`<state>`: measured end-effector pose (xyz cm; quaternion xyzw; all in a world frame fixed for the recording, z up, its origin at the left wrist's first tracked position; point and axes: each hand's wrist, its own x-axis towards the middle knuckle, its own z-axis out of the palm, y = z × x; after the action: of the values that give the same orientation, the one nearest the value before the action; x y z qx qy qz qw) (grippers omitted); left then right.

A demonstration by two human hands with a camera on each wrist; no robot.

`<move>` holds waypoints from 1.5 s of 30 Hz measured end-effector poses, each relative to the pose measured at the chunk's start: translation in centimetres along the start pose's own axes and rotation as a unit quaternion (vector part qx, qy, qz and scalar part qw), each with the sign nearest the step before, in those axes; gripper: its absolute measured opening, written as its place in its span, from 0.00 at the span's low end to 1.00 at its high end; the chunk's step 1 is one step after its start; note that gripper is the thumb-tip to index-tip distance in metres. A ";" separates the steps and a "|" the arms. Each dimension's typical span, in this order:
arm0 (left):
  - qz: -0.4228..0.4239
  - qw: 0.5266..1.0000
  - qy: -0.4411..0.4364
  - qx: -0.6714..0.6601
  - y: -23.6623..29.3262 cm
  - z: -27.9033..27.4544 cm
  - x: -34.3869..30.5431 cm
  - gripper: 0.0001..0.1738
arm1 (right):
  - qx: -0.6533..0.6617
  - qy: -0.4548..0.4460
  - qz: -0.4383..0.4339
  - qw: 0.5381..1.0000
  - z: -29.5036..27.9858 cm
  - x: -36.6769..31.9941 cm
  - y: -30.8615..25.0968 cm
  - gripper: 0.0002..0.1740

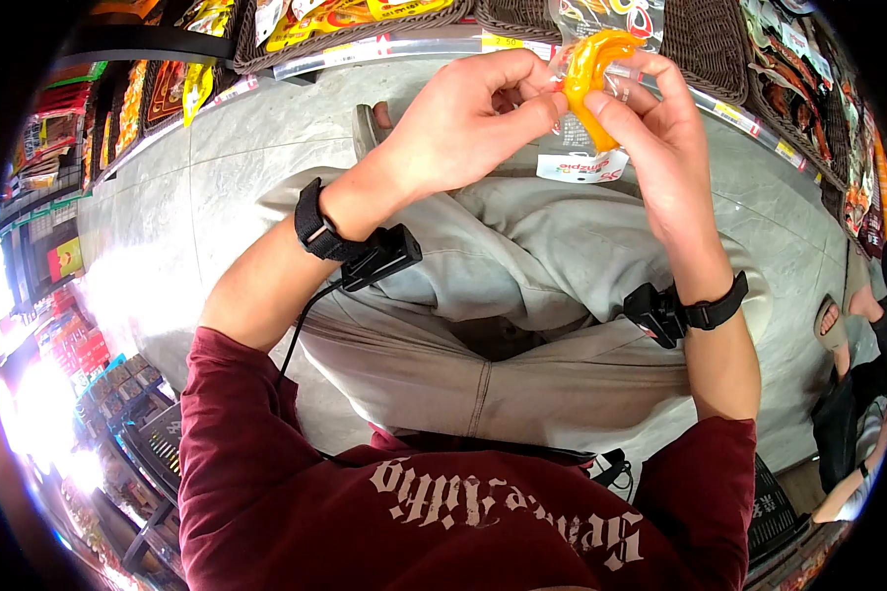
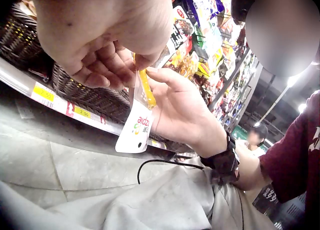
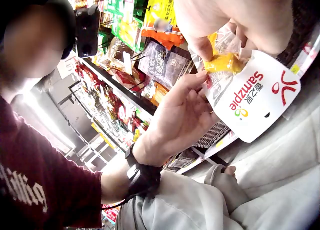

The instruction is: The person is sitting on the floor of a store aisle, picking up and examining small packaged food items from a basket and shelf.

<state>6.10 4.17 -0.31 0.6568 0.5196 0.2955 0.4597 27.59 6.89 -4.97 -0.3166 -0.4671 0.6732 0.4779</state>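
A clear plastic package with a glossy yellow item (image 1: pixel 586 84) is held up between both hands, near the shelf edge. My left hand (image 1: pixel 463 123) pinches the package's side with thumb and curled fingers. The right hand (image 1: pixel 668 133) grips the other side, its thumb pressed on the yellow item (image 3: pixel 222 63). The package's white printed label (image 3: pixel 262 97) hangs below the fingers, also visible as a white label (image 2: pixel 136 127) in the left wrist view. Whether the plastic is torn is unclear.
Wicker baskets (image 1: pixel 705 44) of packaged snacks line the shelf, with price tags along the shelf edge (image 1: pixel 335 57). Grey trousered legs (image 1: pixel 562 256) lie beneath the hands. Another person's sandalled foot (image 1: pixel 831 320) is at the right. More snack packets (image 3: pixel 162 19) hang on racks.
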 end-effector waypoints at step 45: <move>0.002 0.998 0.023 -0.053 -0.4 0.1 0.3 0.08 | 0.007 0.040 0.004 0.999 0.3 0.1 -0.1 0.24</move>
<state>6.13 4.48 -0.70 0.6255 0.5126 0.3382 0.4812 27.38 6.89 -4.76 -0.3414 -0.4419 0.6653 0.4955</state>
